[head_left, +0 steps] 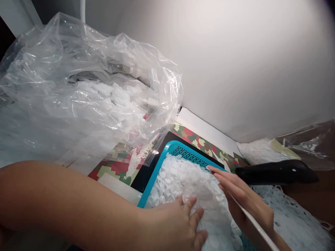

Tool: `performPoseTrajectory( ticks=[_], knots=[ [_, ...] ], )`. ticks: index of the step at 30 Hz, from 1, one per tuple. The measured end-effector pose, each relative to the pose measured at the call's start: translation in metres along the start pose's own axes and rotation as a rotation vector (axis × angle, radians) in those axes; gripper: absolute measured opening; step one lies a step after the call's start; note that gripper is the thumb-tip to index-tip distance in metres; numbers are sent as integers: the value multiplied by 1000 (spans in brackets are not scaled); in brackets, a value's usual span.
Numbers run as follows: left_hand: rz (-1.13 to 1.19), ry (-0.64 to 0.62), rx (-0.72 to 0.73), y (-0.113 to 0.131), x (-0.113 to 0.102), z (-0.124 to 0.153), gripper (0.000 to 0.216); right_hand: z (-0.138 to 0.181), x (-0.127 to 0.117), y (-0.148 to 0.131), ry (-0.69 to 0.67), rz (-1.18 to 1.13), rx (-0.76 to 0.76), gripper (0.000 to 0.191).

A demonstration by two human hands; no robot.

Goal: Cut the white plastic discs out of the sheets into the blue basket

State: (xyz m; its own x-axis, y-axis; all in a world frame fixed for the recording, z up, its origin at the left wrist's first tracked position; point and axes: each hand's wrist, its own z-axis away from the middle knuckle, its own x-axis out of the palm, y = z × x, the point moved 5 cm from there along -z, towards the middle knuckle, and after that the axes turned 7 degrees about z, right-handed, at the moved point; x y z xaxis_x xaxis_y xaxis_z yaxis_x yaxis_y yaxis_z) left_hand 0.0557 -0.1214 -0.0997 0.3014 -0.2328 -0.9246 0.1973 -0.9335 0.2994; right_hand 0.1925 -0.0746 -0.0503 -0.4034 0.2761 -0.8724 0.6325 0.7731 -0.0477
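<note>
A teal plastic basket [159, 164] holds a heap of small white round discs [178, 177]. My left hand [180, 223] rests on the front of the heap, fingers bent and pressed into the discs. My right hand [240, 195] lies along the right side of the heap with fingers stretched out flat against the discs. A thin white strip [253, 223] runs across my right wrist.
A large crumpled clear plastic bag [78, 90] with more white discs fills the left. A black object [277, 172] lies to the right, over a white punched sheet [295, 219]. A camouflage-patterned mat [201, 141] covers the surface; a white wall [235, 69] rises behind.
</note>
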Motion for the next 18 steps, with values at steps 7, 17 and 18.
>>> performPoseTrajectory(
  ticks=[7, 17, 18],
  knots=[
    [-27, -175, 1, 1, 6, -4, 43, -13, -16, -3, -71, -122, 163, 34],
    [-10, -21, -16, 0, 14, -4, 37, 10, -6, 13, -387, -164, 89, 27],
    [1, -14, -18, -1, 14, -4, 37, 15, -3, 15, -427, -166, 94, 28]
  ],
)
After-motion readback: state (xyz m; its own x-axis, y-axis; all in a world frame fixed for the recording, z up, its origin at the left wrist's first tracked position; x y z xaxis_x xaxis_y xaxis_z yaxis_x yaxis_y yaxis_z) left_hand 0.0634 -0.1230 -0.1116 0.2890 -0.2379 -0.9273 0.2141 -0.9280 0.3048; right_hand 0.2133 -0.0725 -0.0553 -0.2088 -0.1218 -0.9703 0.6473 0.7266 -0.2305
